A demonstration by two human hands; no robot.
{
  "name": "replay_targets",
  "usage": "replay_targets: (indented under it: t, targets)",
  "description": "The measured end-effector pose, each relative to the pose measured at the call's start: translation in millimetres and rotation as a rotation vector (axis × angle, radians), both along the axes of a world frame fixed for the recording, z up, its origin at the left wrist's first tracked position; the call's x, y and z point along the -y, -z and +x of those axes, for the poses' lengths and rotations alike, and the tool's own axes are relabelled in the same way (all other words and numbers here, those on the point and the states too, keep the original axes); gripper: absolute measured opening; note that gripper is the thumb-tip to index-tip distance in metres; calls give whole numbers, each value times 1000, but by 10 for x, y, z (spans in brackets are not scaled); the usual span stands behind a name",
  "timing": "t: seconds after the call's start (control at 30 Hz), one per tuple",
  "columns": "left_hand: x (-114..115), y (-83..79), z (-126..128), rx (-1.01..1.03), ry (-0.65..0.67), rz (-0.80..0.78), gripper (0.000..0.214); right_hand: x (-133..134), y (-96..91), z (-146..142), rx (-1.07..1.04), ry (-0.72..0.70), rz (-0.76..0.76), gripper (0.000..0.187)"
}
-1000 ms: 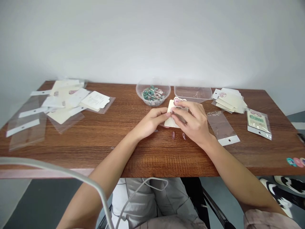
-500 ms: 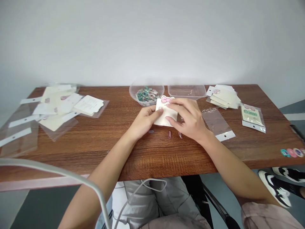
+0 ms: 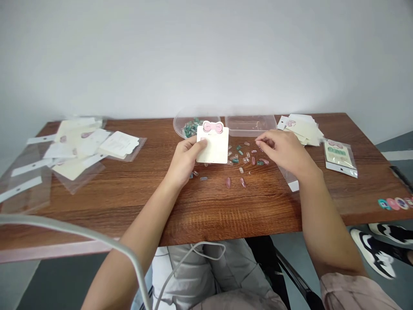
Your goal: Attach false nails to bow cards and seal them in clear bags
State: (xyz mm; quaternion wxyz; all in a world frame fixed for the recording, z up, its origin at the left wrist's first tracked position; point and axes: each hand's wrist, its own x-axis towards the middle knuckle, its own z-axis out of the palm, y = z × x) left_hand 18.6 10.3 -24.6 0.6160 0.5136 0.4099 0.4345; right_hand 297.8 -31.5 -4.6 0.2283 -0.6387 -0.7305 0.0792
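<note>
My left hand (image 3: 184,160) holds a cream card with a pink bow at its top (image 3: 213,144), tilted upright above the wooden table (image 3: 129,189). My right hand (image 3: 284,150) hovers to the card's right, fingers curled in a pinch over several small loose pink and green pieces (image 3: 245,157) scattered on the table. Whether those fingers hold a piece I cannot make out. Two longer pink pieces (image 3: 235,182) lie nearer the front edge.
A round clear bowl of green and pink pieces (image 3: 189,125) and a clear rectangular tub (image 3: 250,125) stand at the back. Cards and clear bags lie piled at left (image 3: 80,148) and right (image 3: 305,128). A filled packet (image 3: 340,158) lies at far right.
My right hand let go of the card and moved right over the loose pieces. My left hand lifted the card upright, uncovering the scattered pieces.
</note>
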Motion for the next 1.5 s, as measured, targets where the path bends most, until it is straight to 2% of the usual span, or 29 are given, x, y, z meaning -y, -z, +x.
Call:
replay_targets:
  t: [0.17, 0.43, 0.7, 0.83, 0.97, 1.07, 1.3, 1.5]
  targets:
    - [-7, 16, 1, 14, 6, 17, 40, 7, 18, 13, 69, 34, -176, 19]
    - [-2, 2, 4, 24, -21, 31, 47, -11, 67, 29, 162, 23, -275, 11]
    - [40, -74, 36, 6, -11, 41, 42, -61, 234, 41, 158, -85, -111, 29]
    - [31, -70, 39, 5, -14, 41, 44, -74, 255, 57, 147, -72, -44, 26]
    - [11, -38, 33, 28, -23, 19, 43, -57, 209, 41, 203, 15, -98, 9]
    - [10, -39, 34, 32, -44, 7, 39, -49, 195, 15, 217, 34, -159, 10]
    - [34, -72, 47, 16, -64, -3, 35, -57, 221, -17, 228, 27, -143, 11]
    - [28, -62, 46, 31, -52, -8, 33, -44, 145, -108, 279, 22, -182, 14]
